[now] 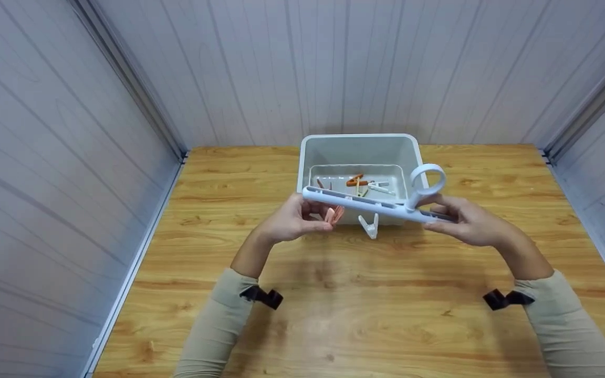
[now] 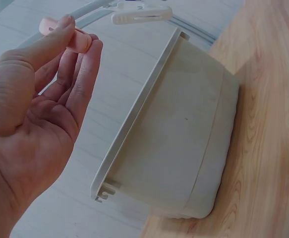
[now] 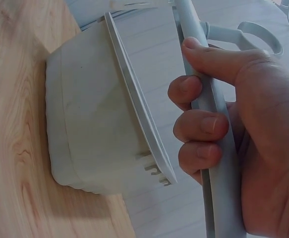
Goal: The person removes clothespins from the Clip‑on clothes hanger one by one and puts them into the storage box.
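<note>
My left hand (image 1: 292, 219) pinches a pink clothespin (image 1: 335, 215) between thumb and fingertips, just below the left end of a pale clip hanger (image 1: 376, 206). Whether that clothespin touches the bar I cannot tell. My right hand (image 1: 470, 220) grips the hanger's right end, with the fingers curled round the bar (image 3: 214, 129) in the right wrist view. A ring-shaped hook (image 1: 441, 181) rises from the bar near this hand. From the bar's middle hangs a white clothespin (image 1: 369, 227), seen also in the left wrist view.
Behind the hanger a light grey bin (image 1: 360, 137) stands on the wooden table (image 1: 334, 315). Inside it lie several loose clothespins, among them an orange one (image 1: 354, 183) and a white one (image 1: 381, 187). Pale panel walls (image 1: 250, 63) close off the back and sides.
</note>
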`<state>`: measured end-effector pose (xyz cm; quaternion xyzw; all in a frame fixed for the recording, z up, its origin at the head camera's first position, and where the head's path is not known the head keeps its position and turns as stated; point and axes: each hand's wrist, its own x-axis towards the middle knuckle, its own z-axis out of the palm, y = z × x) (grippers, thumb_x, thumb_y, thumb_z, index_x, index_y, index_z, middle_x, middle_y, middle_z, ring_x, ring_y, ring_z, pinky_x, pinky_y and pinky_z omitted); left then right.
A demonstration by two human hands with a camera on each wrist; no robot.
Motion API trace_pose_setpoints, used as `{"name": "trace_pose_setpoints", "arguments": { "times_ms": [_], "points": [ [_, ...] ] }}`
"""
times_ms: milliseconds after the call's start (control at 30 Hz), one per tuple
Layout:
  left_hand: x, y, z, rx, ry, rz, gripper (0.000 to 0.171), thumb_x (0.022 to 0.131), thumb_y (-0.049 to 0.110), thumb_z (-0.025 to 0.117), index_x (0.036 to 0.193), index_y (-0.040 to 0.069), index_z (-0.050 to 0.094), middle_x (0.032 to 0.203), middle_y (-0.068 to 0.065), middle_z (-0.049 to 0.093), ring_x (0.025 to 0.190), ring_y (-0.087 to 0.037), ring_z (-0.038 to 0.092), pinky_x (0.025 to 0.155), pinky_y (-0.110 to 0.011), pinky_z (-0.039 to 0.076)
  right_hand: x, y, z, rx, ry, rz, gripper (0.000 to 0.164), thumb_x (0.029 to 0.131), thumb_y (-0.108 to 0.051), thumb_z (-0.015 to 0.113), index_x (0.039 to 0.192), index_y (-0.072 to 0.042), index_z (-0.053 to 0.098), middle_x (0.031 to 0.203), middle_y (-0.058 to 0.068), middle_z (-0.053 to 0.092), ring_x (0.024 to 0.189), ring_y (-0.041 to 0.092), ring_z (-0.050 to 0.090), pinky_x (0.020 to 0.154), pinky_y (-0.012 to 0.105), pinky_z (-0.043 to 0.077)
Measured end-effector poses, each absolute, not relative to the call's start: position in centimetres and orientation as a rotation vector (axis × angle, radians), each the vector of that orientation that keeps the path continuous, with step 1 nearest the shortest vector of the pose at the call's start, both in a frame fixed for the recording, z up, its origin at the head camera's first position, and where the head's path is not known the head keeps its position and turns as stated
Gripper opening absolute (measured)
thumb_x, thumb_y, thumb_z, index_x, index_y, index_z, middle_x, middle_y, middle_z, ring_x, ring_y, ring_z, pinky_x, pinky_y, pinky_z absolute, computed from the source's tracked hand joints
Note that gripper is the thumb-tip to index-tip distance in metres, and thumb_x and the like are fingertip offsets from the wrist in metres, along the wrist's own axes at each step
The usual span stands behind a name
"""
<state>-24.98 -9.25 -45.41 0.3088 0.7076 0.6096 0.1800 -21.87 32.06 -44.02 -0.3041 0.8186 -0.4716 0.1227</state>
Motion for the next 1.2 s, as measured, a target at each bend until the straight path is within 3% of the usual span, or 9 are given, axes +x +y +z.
{"name": "trace_pose_setpoints", "arguments": {
  "times_ms": [133,333,533,767,967,1067,1200],
  "points": [
    [-24.8,-9.0,-45.5,0.832,2.002,1.757,0.039,0.097,-0.007,0.081,0.131,-0.014,0.066,0.102,0.007,0.074,0.092,-0.006,0.072,0.08,-0.02,0.06,-21.8,31.4,-44.6,-0.926,2.374,-1.447,0.037,0.108,0.006,0.066,0.143,-0.003,0.06,0.098,-0.009,0.072,0.071,-0.001,0.053,0.057,0.023,0.047],
    [-24.5,-8.6,-45.4,0.869,1.98,1.863,0.036,0.096,-0.01,0.081,0.128,-0.012,0.064,0.099,0.009,0.072,0.088,-0.005,0.068,0.076,-0.019,0.057,-21.2,29.8,-45.9,-0.948,2.449,-1.556,0.04,0.105,0.011,0.066,0.144,0.003,0.059,0.118,-0.012,0.075,0.092,0.0,0.068,0.072,0.018,0.056],
    [-24.2,-8.3,-44.8,0.886,1.991,1.924,0.041,0.094,-0.011,0.081,0.13,-0.011,0.061,0.101,0.009,0.069,0.089,-0.004,0.067,0.076,-0.017,0.057,-20.4,28.4,-46.8,-0.932,2.53,-1.631,0.042,0.103,0.012,0.069,0.143,0.001,0.059,0.103,-0.008,0.072,0.074,0.001,0.061,0.062,0.02,0.05],
    [-23.6,-8.0,-43.9,0.854,2.077,1.926,0.045,0.093,-0.013,0.082,0.131,-0.017,0.06,0.101,0.007,0.069,0.091,-0.003,0.07,0.078,-0.016,0.061,-20.1,27.4,-47.8,-0.937,2.468,-1.738,0.041,0.103,0.014,0.066,0.141,0.001,0.058,0.109,-0.02,0.074,0.081,-0.001,0.063,0.067,0.018,0.051],
    [-23.3,-8.1,-43.2,0.864,2.219,1.885,0.045,0.092,-0.01,0.084,0.13,-0.015,0.061,0.105,-0.015,0.073,0.091,-0.003,0.07,0.08,-0.018,0.063,-20.1,27.2,-48.0,-0.928,2.417,-1.771,0.046,0.104,0.013,0.066,0.145,-0.008,0.062,0.109,-0.02,0.077,0.078,-0.002,0.064,0.065,0.017,0.053],
    [-23.3,-8.2,-43.0,0.899,2.291,1.861,0.043,0.092,-0.009,0.085,0.129,-0.014,0.062,0.107,-0.027,0.073,0.092,-0.003,0.072,0.083,-0.021,0.066,-20.3,27.4,-47.9,-0.937,2.341,-1.784,0.052,0.105,0.013,0.064,0.145,-0.02,0.065,0.108,-0.019,0.078,0.078,-0.002,0.065,0.063,0.017,0.054],
    [-23.5,-8.3,-43.1,0.96,2.379,1.81,0.04,0.092,-0.006,0.086,0.126,-0.013,0.065,0.107,-0.03,0.074,0.093,-0.008,0.075,0.084,-0.023,0.067,-20.6,27.8,-47.8,-0.943,2.208,-1.782,0.061,0.109,0.012,0.058,0.146,-0.036,0.063,0.098,-0.016,0.073,0.072,-0.004,0.058,0.058,0.016,0.048]
  ]
}}
